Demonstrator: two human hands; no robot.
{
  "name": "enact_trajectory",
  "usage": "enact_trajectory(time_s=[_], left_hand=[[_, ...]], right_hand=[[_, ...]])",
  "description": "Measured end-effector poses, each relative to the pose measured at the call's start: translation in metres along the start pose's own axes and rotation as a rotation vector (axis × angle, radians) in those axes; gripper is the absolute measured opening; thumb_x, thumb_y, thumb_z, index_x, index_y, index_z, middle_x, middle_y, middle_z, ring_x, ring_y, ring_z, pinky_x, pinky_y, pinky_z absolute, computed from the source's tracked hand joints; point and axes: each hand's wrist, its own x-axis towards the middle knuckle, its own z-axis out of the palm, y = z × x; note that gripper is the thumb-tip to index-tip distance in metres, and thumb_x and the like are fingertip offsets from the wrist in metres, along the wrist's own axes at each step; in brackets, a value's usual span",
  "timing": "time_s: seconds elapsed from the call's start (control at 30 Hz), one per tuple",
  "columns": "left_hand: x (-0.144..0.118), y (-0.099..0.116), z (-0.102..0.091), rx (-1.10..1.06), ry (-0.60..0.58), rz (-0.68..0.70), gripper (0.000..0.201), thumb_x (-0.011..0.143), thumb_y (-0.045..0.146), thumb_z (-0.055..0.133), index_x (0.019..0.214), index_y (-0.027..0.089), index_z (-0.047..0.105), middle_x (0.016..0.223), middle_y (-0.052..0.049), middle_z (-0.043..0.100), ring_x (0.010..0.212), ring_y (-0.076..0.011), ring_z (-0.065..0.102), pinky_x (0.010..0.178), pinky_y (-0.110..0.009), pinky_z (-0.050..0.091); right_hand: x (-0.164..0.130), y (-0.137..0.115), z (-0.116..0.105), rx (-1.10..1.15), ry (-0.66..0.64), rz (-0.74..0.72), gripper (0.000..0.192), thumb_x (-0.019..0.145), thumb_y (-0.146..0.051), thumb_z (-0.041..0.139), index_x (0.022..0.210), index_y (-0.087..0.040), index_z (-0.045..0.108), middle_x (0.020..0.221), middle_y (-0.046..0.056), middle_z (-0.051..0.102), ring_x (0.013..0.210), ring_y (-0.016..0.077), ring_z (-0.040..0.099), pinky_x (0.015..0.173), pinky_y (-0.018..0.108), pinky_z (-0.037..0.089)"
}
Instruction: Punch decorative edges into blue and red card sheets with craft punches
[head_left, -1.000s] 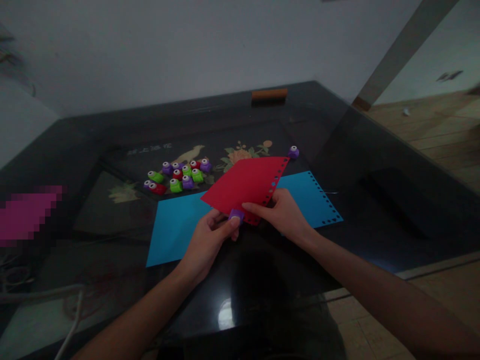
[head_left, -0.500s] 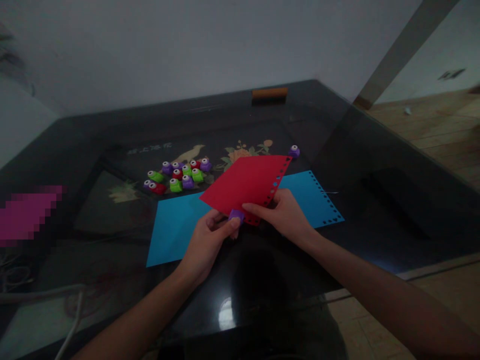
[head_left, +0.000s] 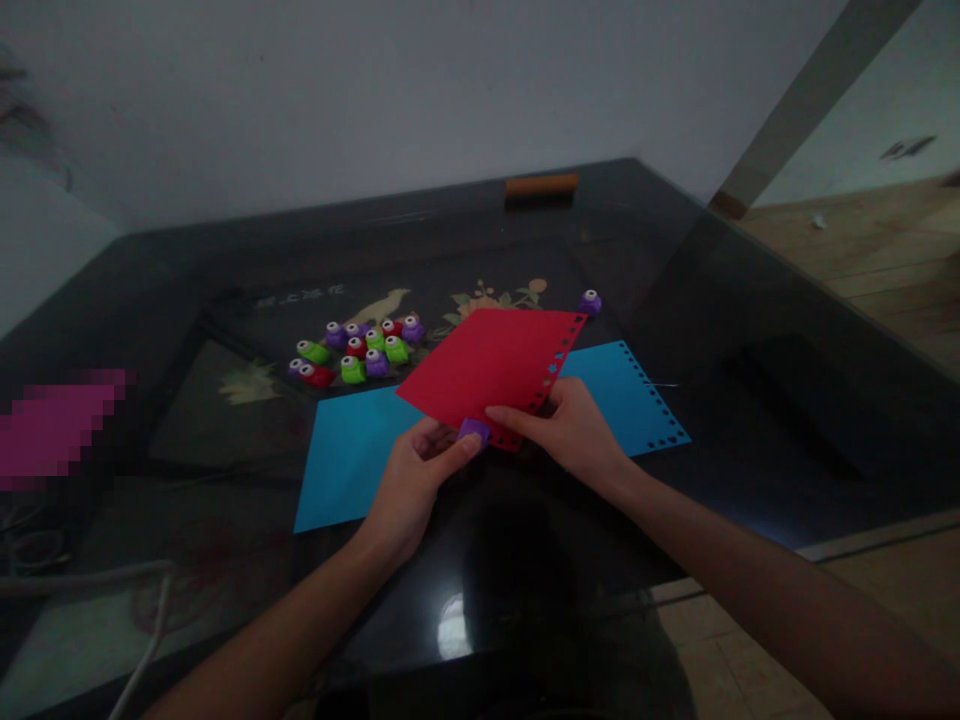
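Observation:
My left hand [head_left: 420, 475] is closed around a purple craft punch [head_left: 473, 433], its thumb on top. The punch sits at the near edge of a sheet of red paper [head_left: 487, 360]. With thumb above and fingers underneath, my right hand [head_left: 574, 430] pinches this sheet near its lower right side. Small shaped holes run along the red paper's right edge and part of its near edge. Beneath it on the table lies blue paper [head_left: 349, 460], whose right end also has a row of punched holes. Both hands partly cover the blue paper.
Several purple, green and red craft punches [head_left: 353, 369] cluster at the left beyond the blue paper. Another purple punch [head_left: 590, 302] stands behind the red sheet. An orange-brown cylinder [head_left: 541, 187] lies at the dark table's [head_left: 720, 300] back edge. A white cable [head_left: 161, 610] is at lower left.
The hands, punch and red paper keep nearly the same place. The red sheet's left corner has shifted very slightly, and the left fingers below the punch show less.

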Motion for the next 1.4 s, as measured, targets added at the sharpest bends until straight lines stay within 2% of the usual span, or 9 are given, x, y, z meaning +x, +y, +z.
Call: enact_trajectory(time_s=[0.23, 0.47, 0.8, 1.07, 1.4], left_hand=[[0.0016, -0.0041, -0.0022, -0.022, -0.016, 0.026, 0.034, 0.075, 0.025, 0.073, 0.107, 0.018, 0.066, 0.108, -0.007, 0.069, 0.098, -0.0208, 0.062, 0.088, -0.032, 0.045], [0.0003, -0.0027, -0.001, -0.049, -0.029, 0.044, 0.037, 0.074, 0.026, 0.074, 0.109, 0.019, 0.066, 0.11, -0.008, 0.07, 0.105, -0.0226, 0.061, 0.093, -0.034, 0.044], [0.0001, -0.0028, -0.0016, -0.02, -0.006, 0.034, 0.031, 0.074, 0.027, 0.074, 0.102, 0.017, 0.068, 0.105, -0.008, 0.071, 0.098, -0.022, 0.063, 0.089, -0.033, 0.046], [0.0007, -0.0035, -0.0019, -0.014, -0.006, 0.04, 0.033, 0.074, 0.027, 0.074, 0.105, 0.018, 0.068, 0.108, -0.008, 0.071, 0.103, -0.0232, 0.063, 0.094, -0.036, 0.045], [0.0035, -0.0045, -0.0044, -0.007, -0.026, 0.046, 0.036, 0.074, 0.027, 0.073, 0.109, 0.018, 0.066, 0.109, -0.008, 0.07, 0.104, -0.0238, 0.063, 0.096, -0.038, 0.044]], right_hand=[[-0.0006, -0.0032, -0.0004, -0.024, 0.005, 0.021, 0.023, 0.075, -0.037, 0.068, 0.08, -0.015, 0.072, 0.077, 0.006, 0.073, 0.066, 0.0208, 0.067, 0.059, 0.03, 0.052], [-0.001, -0.0011, 0.0, 0.008, 0.001, 0.0, 0.021, 0.076, -0.037, 0.068, 0.082, -0.017, 0.072, 0.08, 0.006, 0.074, 0.07, 0.0209, 0.068, 0.062, 0.032, 0.053], [-0.0021, -0.0031, 0.0003, 0.0, 0.012, 0.01, 0.025, 0.075, -0.039, 0.068, 0.085, -0.017, 0.072, 0.082, 0.007, 0.074, 0.072, 0.0214, 0.068, 0.063, 0.032, 0.054], [-0.0024, -0.0035, 0.0, 0.0, 0.002, 0.009, 0.02, 0.076, -0.038, 0.067, 0.079, -0.018, 0.072, 0.077, 0.005, 0.073, 0.071, 0.0217, 0.067, 0.062, 0.032, 0.053], [-0.0004, -0.0012, 0.0009, -0.014, 0.007, 0.013, 0.024, 0.076, -0.04, 0.067, 0.077, -0.016, 0.071, 0.076, 0.007, 0.073, 0.067, 0.0214, 0.067, 0.059, 0.031, 0.052]])
